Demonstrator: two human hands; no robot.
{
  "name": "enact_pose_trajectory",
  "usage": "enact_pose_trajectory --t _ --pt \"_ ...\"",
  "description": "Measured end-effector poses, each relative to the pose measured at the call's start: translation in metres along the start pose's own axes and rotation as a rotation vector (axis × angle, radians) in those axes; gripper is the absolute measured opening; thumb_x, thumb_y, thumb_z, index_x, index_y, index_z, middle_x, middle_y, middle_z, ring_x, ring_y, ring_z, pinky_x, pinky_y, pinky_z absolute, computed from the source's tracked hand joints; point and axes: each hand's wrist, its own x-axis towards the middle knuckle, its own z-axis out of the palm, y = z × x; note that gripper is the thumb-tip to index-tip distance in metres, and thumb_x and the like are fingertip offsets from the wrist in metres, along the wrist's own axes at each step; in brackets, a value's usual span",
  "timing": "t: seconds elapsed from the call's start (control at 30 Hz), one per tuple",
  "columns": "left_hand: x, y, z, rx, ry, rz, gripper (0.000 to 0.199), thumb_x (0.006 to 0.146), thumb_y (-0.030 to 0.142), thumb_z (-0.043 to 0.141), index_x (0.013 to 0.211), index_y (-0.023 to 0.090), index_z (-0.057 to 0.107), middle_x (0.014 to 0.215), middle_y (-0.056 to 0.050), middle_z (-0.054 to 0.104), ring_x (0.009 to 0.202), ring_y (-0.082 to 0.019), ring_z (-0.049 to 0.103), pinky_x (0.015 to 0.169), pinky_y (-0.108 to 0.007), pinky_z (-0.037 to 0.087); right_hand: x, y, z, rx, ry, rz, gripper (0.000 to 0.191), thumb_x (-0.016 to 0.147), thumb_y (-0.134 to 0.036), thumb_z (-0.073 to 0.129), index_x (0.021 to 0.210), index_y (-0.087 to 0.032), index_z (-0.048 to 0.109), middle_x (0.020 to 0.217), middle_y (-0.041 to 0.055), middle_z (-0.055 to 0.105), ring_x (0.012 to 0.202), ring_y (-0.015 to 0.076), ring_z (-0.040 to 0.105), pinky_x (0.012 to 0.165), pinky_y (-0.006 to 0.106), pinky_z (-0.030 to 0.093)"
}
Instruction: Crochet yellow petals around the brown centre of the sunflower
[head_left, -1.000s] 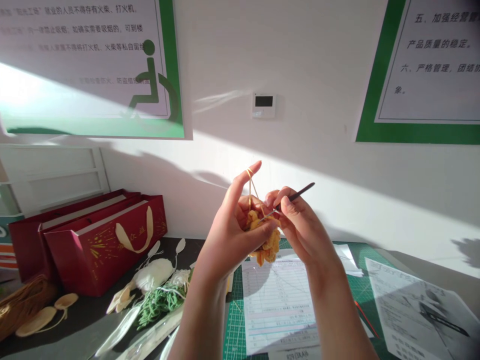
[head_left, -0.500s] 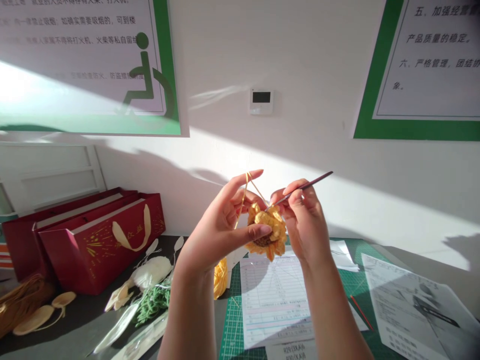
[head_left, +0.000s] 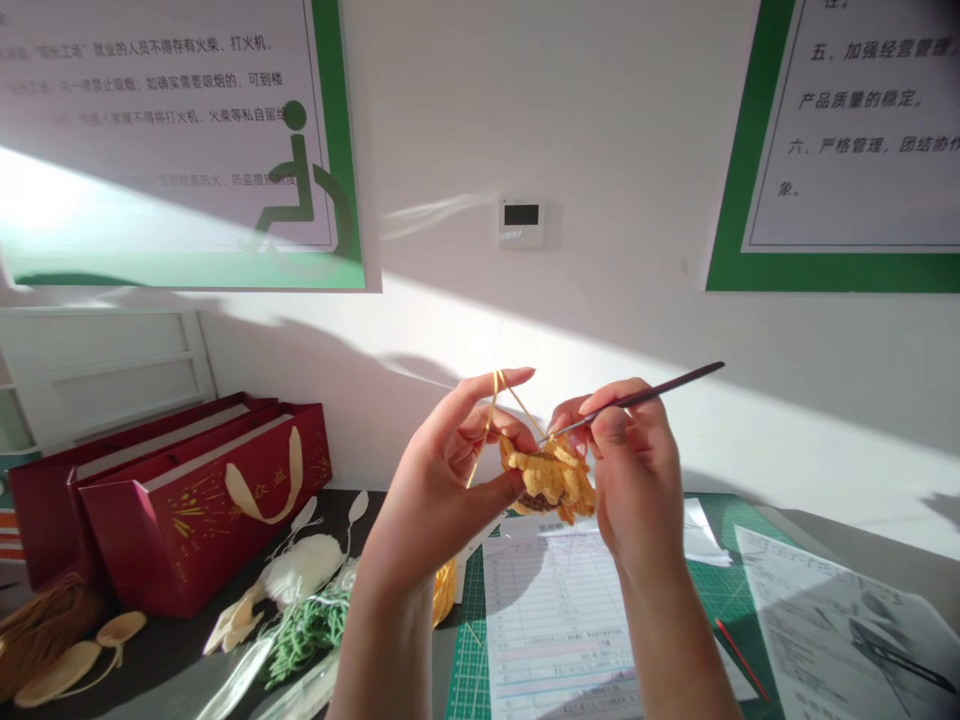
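A yellow crocheted flower (head_left: 551, 475) with a brown centre is pinched between the thumb and fingers of my left hand (head_left: 457, 470). Yellow yarn (head_left: 491, 420) loops over my raised left index finger and runs down to the flower's upper edge. My right hand (head_left: 637, 470) grips a dark-handled crochet hook (head_left: 652, 393), its thin metal tip at the top of the petals. The right fingertips sit close against the flower's right side. Behind my left wrist, part of a yellow yarn ball (head_left: 444, 592) shows.
Red gift bags (head_left: 202, 500) stand at the left. Before them lie white yarn (head_left: 304, 568), green yarn (head_left: 307, 630) and brown yarn (head_left: 52, 620). A printed sheet (head_left: 555, 610) covers part of the green cutting mat (head_left: 469, 640). Another paper (head_left: 840, 610) and a red stick (head_left: 741, 658) lie right.
The flower has tipped, so its petals face differently. My right hand and the hook have shifted right, the hook lying flatter and reaching out further. The whole view has moved slightly upward.
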Motion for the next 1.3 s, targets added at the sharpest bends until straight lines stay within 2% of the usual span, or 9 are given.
enact_pose_trajectory --t 0.2,0.37,0.63,0.9,1.13,1.3 --pt "0.004 -0.002 0.003 0.007 0.073 0.007 0.072 0.073 -0.010 0.069 0.134 0.027 0.066 0.086 0.000 0.069 0.084 -0.019 0.064 0.074 -0.030 0.056 0.002 -0.008 0.000 -0.171 -0.006 -0.118 0.012 0.102 -0.029 0.061 0.091 -0.023 0.063 0.079 -0.0010 0.075 0.066 0.0112 0.061 0.065 0.027 0.049" --pt "0.006 -0.006 0.005 0.059 0.132 0.013 0.073 0.073 -0.008 0.071 0.135 0.030 0.066 0.084 0.002 0.071 0.082 -0.019 0.065 0.073 -0.032 0.055 0.001 -0.012 0.000 -0.192 -0.010 -0.106 0.013 0.102 -0.029 0.060 0.092 -0.023 0.063 0.082 -0.0008 0.075 0.061 0.0100 0.057 0.063 0.028 0.049" --pt "0.007 0.002 0.014 0.076 0.187 0.028 0.066 0.072 -0.009 0.071 0.126 0.029 0.070 0.083 0.003 0.073 0.083 -0.016 0.065 0.076 -0.030 0.054 0.006 -0.014 -0.005 -0.174 -0.006 -0.098 0.012 0.102 -0.031 0.061 0.093 -0.024 0.064 0.082 -0.0010 0.075 0.060 0.0097 0.057 0.061 0.028 0.051" --pt "0.005 0.004 0.017 -0.072 0.186 -0.055 0.063 0.072 -0.005 0.074 0.127 0.025 0.067 0.085 -0.001 0.074 0.078 -0.018 0.066 0.064 -0.030 0.059 0.004 -0.018 -0.004 -0.158 -0.029 -0.150 0.009 0.102 -0.028 0.060 0.095 -0.024 0.063 0.083 -0.0014 0.073 0.061 0.0104 0.058 0.062 0.028 0.051" --pt "0.005 0.005 0.018 -0.102 0.148 -0.016 0.065 0.075 -0.007 0.075 0.130 0.027 0.066 0.086 0.000 0.074 0.081 -0.018 0.066 0.067 -0.027 0.060 0.002 -0.023 -0.001 -0.207 0.008 -0.166 0.011 0.103 -0.027 0.058 0.094 -0.024 0.063 0.085 -0.0014 0.073 0.061 0.0097 0.056 0.062 0.027 0.050" --pt "0.003 0.009 0.019 -0.135 0.126 -0.027 0.064 0.076 -0.001 0.083 0.131 0.026 0.065 0.086 -0.001 0.073 0.082 -0.018 0.066 0.068 -0.027 0.060 0.001 -0.030 0.004 -0.237 0.027 -0.150 0.011 0.102 -0.026 0.058 0.093 -0.025 0.064 0.084 -0.0013 0.072 0.068 0.0103 0.062 0.062 0.024 0.050"
